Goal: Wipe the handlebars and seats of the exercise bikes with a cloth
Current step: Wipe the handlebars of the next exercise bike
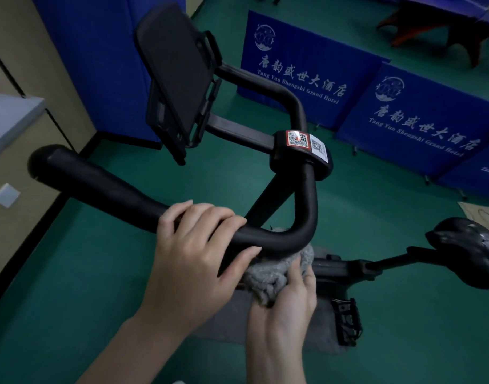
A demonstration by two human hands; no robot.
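The black handlebar (105, 187) of an exercise bike fills the middle of the head view, curving from a left grip round to a clamp with QR stickers (300, 151). My left hand (199, 253) is wrapped over the bar near its lower bend. My right hand (285, 309) holds a bunched grey cloth (271, 275) pressed up against the underside of that bend. The black seat (470, 245) sits at the right, apart from both hands.
A black tablet holder (177, 76) stands above the bar. Blue hotel banners (420, 120) fence off the far right. A pedal (347, 322) and a grey base lie below the bar on green floor (71, 300). A beige wall (21, 65) runs along the left.
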